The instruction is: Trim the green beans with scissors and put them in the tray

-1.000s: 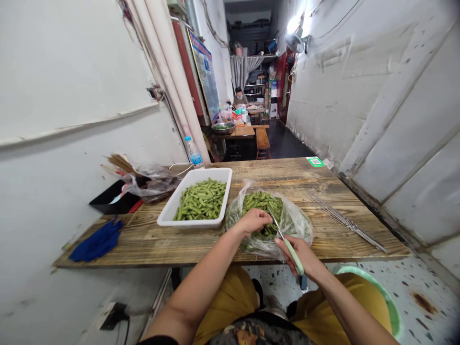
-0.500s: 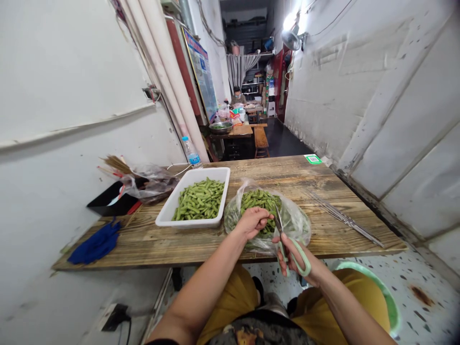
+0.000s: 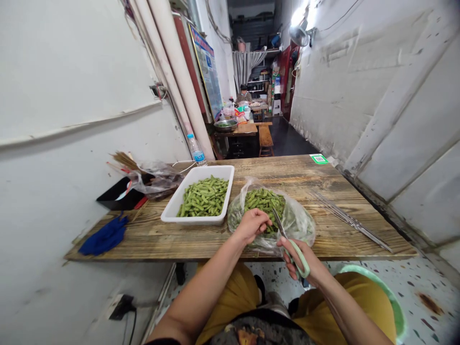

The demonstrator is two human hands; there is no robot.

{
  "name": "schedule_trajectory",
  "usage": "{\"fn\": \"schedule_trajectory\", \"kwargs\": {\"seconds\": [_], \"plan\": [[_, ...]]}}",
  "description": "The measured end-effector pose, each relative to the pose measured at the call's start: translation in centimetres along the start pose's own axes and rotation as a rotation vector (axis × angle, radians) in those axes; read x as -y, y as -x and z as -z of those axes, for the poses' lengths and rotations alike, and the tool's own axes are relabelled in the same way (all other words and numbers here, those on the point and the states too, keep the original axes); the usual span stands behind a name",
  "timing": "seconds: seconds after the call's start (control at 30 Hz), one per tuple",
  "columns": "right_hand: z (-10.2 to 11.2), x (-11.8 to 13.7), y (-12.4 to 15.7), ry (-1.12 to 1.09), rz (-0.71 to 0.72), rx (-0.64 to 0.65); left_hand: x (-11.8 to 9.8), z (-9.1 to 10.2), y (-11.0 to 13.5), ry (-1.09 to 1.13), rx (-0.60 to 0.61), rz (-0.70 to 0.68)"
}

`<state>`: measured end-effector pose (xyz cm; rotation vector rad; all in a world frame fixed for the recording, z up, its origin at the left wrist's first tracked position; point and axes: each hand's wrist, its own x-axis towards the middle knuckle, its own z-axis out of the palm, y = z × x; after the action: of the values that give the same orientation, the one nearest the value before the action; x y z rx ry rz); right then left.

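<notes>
My left hand (image 3: 252,224) is closed in a pinch over the clear plastic bag (image 3: 298,224) of green bean pods (image 3: 263,201) at the table's near edge; what the fingers hold I cannot make out. My right hand (image 3: 301,258) grips green-handled scissors (image 3: 290,242), blades pointing up toward the left hand's fingertips. A white rectangular tray (image 3: 176,209) full of green pods (image 3: 204,196) stands just left of the bag.
Metal skewers (image 3: 350,220) lie on the wooden table (image 3: 341,189) at the right. A blue cloth (image 3: 105,235), a black tray (image 3: 118,197) and a bag of sticks (image 3: 154,177) sit at left, a water bottle (image 3: 196,151) behind. A green bin (image 3: 395,306) stands by my right knee. A person sits far down the corridor.
The scissors turned from lying flat in my right hand to upright with fingers in the loops, then closed in under the left fingertips. The view shifted slightly.
</notes>
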<state>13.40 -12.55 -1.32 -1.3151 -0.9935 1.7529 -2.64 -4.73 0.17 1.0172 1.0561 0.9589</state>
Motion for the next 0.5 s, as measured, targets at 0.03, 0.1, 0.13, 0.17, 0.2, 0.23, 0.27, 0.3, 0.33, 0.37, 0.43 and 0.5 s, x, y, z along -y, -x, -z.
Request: {"fn": "schedule_trajectory", "kwargs": {"seconds": [0.03,0.1,0.13,0.17,0.2,0.23,0.27,0.3,0.33,0.37,0.43,0.5], "plan": [[0.2,-0.1,0.0,-0.041,-0.013,0.000,-0.4,1.0,0.0,-0.064,-0.103,-0.071],[0.8,-0.2,0.1,-0.155,-0.059,0.010,-1.8,3.7,0.1,-0.271,-0.388,-0.242],[1.0,-0.2,0.2,-0.221,-0.084,0.031,-2.7,5.2,0.1,-0.412,-0.566,-0.331],[1.3,-0.1,0.3,-0.288,-0.103,0.064,-3.7,6.7,0.1,-0.576,-0.726,-0.406],[1.5,0.0,0.4,-0.350,-0.112,0.106,-4.6,8.0,0.1,-0.762,-0.820,-0.443],[1.7,0.0,0.5,-0.401,-0.109,0.148,-5.5,8.9,0.0,-0.949,-0.839,-0.454],[1.7,0.1,0.5,-0.439,-0.100,0.189,-6.1,9.5,-0.2,-1.104,-0.844,-0.464],[1.7,0.1,0.6,-0.461,-0.093,0.224,-6.4,9.6,-0.5,-1.223,-0.820,-0.480],[1.6,0.1,0.6,-0.469,-0.090,0.250,-6.5,9.3,-1.0,-1.301,-0.759,-0.510],[1.5,0.1,0.6,-0.467,-0.093,0.268,-6.4,8.6,-1.6,-1.340,-0.663,-0.552],[1.1,-0.1,0.7,-0.445,-0.105,0.280,-5.6,6.4,-3.3,-1.346,-0.362,-0.626],[0.6,-0.2,0.8,-0.410,-0.111,0.254,-4.8,3.7,-5.2,-1.326,-0.100,-0.610]]}}
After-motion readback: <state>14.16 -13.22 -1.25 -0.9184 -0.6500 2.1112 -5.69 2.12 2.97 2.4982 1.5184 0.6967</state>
